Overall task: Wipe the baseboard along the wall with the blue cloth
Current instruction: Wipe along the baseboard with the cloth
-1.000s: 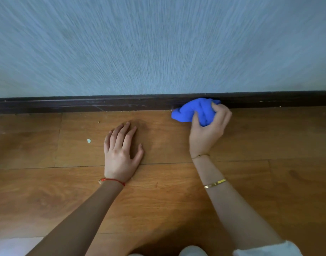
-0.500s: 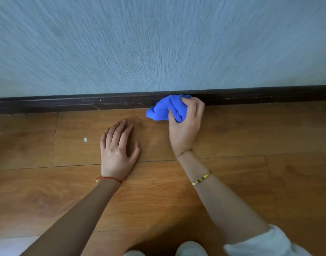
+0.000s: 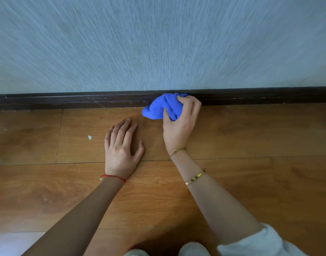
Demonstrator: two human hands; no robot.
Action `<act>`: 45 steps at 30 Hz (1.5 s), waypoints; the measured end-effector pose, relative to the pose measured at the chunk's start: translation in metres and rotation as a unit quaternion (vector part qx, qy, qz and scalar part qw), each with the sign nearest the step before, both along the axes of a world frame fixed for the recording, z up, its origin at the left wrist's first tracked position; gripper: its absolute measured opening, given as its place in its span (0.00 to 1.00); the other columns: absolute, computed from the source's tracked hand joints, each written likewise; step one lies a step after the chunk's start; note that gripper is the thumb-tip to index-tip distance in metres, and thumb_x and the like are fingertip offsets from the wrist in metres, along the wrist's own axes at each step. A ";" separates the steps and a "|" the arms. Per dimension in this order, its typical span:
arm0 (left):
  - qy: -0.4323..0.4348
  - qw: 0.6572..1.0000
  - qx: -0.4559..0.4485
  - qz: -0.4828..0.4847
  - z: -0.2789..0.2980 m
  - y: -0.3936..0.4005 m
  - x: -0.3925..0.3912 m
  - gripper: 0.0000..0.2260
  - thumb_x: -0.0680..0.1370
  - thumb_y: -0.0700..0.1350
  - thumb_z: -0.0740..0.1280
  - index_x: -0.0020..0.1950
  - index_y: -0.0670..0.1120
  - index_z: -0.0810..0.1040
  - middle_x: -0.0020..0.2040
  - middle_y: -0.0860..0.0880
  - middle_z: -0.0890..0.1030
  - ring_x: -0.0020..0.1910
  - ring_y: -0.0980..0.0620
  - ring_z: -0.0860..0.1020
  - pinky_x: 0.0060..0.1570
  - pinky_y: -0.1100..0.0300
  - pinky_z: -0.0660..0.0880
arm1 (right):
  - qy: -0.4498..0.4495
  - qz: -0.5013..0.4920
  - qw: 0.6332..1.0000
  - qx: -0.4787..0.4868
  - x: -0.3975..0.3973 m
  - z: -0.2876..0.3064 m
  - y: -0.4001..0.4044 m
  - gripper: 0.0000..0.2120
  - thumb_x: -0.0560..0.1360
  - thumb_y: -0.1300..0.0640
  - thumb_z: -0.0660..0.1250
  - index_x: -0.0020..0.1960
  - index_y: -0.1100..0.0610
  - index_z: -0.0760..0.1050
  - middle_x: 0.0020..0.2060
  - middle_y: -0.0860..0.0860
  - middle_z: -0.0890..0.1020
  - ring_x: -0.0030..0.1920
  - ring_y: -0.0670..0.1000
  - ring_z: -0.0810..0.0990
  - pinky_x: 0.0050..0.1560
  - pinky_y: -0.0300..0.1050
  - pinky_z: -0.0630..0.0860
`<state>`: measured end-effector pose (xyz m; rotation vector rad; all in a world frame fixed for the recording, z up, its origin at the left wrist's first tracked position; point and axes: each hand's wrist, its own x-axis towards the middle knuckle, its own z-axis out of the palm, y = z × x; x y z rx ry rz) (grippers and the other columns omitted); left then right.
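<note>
A dark brown baseboard [image 3: 69, 100] runs across the foot of a pale blue-grey wall [image 3: 158, 43]. My right hand [image 3: 180, 124] grips a bunched blue cloth [image 3: 158, 108] and holds it against the baseboard just right of centre. The cloth's loose end trails left onto the floor. My left hand [image 3: 121, 146] lies flat on the wooden floor, fingers straight, a little left of the cloth and apart from it.
The wooden plank floor [image 3: 250, 145] stretches left and right. Small crumbs lie along the baseboard's foot, and a pale chip [image 3: 89, 137] sits on the floor left of my left hand. White clothing shows at the bottom edge.
My right hand slid the cloth left along the baseboard over the last second; it has barely shifted in the latest half second. My left hand stays planted on the floor.
</note>
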<state>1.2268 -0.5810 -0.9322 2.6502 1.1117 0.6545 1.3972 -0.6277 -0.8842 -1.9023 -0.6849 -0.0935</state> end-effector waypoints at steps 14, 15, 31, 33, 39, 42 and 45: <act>0.034 0.996 -0.014 0.085 0.010 0.025 -0.061 0.24 0.80 0.53 0.63 0.72 0.43 0.76 0.73 0.43 0.75 0.72 0.41 0.71 0.73 0.44 0.63 | 0.010 -0.025 1.000 0.002 -0.023 -0.006 0.017 0.15 0.67 0.71 0.71 0.53 0.66 0.74 0.54 0.59 0.73 0.56 0.54 0.74 0.61 0.45 0.73; 0.036 0.995 -0.014 0.091 0.008 0.025 -0.066 0.24 0.79 0.53 0.63 0.72 0.43 0.75 0.73 0.44 0.74 0.72 0.41 0.71 0.73 0.44 0.63 | 0.008 -0.011 1.000 -0.003 -0.034 -0.006 0.025 0.15 0.67 0.71 0.70 0.53 0.66 0.74 0.55 0.58 0.73 0.56 0.55 0.74 0.61 0.45 0.72; 0.006 0.995 -0.012 0.096 0.004 0.023 -0.067 0.22 0.79 0.51 0.64 0.71 0.43 0.77 0.73 0.44 0.75 0.74 0.43 0.70 0.74 0.44 0.63 | -0.002 0.047 0.999 -0.013 -0.055 -0.005 0.046 0.13 0.68 0.69 0.73 0.49 0.64 0.73 0.51 0.57 0.73 0.52 0.53 0.75 0.55 0.42 0.74; 0.005 0.996 -0.010 0.092 0.002 0.024 -0.069 0.22 0.79 0.51 0.65 0.71 0.43 0.77 0.73 0.44 0.75 0.74 0.43 0.71 0.75 0.44 0.63 | 0.000 0.058 0.998 -0.017 -0.065 -0.005 0.055 0.13 0.68 0.70 0.72 0.50 0.65 0.74 0.51 0.57 0.73 0.52 0.54 0.75 0.54 0.43 0.75; 0.005 0.995 -0.022 0.096 0.004 0.025 -0.070 0.22 0.79 0.50 0.66 0.71 0.43 0.76 0.74 0.44 0.74 0.75 0.44 0.69 0.77 0.47 0.58 | 0.020 -0.066 0.998 0.009 -0.017 -0.006 0.014 0.14 0.67 0.70 0.73 0.50 0.66 0.74 0.51 0.61 0.73 0.53 0.48 0.73 0.56 0.31 0.70; 0.007 0.995 -0.022 0.098 0.004 0.023 -0.068 0.22 0.79 0.50 0.66 0.71 0.43 0.77 0.74 0.44 0.74 0.75 0.44 0.69 0.77 0.47 0.58 | 0.019 -0.089 0.996 0.012 -0.012 -0.006 0.008 0.14 0.67 0.69 0.71 0.51 0.67 0.73 0.52 0.62 0.73 0.53 0.53 0.75 0.58 0.34 0.72; 0.004 0.995 -0.022 0.099 0.004 0.023 -0.067 0.22 0.79 0.50 0.66 0.71 0.42 0.77 0.73 0.44 0.74 0.74 0.43 0.70 0.76 0.44 0.61 | -0.005 0.023 1.000 -0.019 -0.037 -0.005 0.031 0.13 0.67 0.69 0.71 0.51 0.66 0.73 0.53 0.61 0.73 0.56 0.53 0.73 0.58 0.39 0.72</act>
